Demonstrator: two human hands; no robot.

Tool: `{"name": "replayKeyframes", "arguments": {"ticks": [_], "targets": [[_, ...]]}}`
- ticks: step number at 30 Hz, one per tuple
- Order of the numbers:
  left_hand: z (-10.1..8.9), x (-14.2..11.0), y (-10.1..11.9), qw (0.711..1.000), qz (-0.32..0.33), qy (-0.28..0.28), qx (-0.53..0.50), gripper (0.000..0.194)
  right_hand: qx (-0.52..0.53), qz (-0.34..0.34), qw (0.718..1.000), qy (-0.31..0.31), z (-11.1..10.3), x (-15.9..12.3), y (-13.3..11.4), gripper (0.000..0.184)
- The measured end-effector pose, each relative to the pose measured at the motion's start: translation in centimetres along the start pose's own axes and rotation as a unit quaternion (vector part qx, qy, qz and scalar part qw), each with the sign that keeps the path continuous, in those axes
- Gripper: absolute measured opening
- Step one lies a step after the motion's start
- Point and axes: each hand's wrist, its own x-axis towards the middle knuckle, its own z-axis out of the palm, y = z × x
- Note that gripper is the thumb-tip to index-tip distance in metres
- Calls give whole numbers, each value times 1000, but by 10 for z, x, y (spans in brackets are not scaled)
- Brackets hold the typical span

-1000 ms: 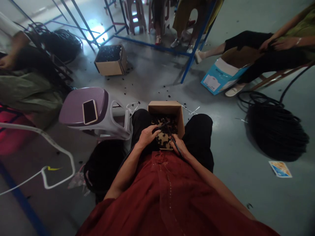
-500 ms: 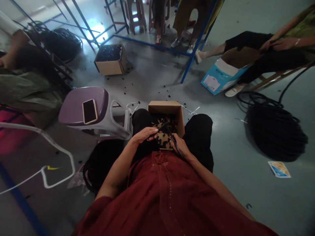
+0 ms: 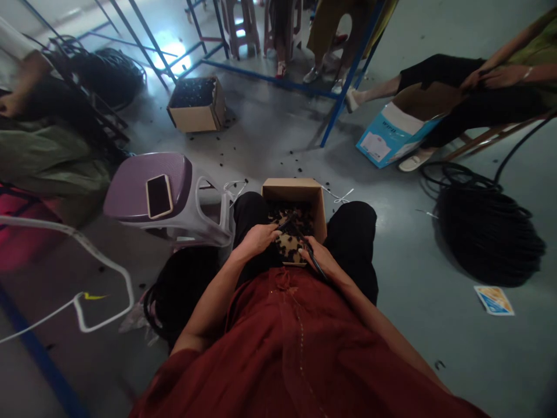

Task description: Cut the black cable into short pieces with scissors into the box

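My left hand (image 3: 257, 240) is closed on a thin black strip (image 3: 287, 221), whose free end points up and to the right over the open cardboard box (image 3: 321, 223). My right hand (image 3: 321, 256) is wrapped round a slim dark cutting tool (image 3: 314, 264), like scissors or nippers; its exact kind is too small to tell. The tool's tip comes up close to the strip's free end; I cannot tell whether they touch. Between my knees, the box holds many small black pieces (image 3: 300, 210) scattered over its brown bottom.
A phone (image 3: 159, 196) lies on a purple stool (image 3: 124, 188) at left. A black coil (image 3: 487, 232) lies on the floor at right, near a blue-white carton (image 3: 383, 136) and a seated person. Another box (image 3: 195, 119) of black pieces stands ahead, before a blue frame (image 3: 333, 116).
The strip in my left hand has slid slightly down and left, and less of it shows. My left hand has turned a little. My right hand stays nearly in place.
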Motion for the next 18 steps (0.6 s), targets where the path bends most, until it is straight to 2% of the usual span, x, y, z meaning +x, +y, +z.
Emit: {"name": "replayKeyframes", "arguments": {"ticks": [5,9,14,18], "targets": [[-1,-5,10,989,-29,4,148,33,-39,-10,999,-3,-7,-3,-2,37],[3,-9,19,979,-35,10,202,34,-33,11,999,-11,-7,-3,-5,39],[10,-12,22,978,-44,34,201,32,-27,20,999,-5,-3,-4,-7,38],[9,-9,16,991,-38,45,124,30,-29,11,999,11,-2,-6,-4,34]]}}
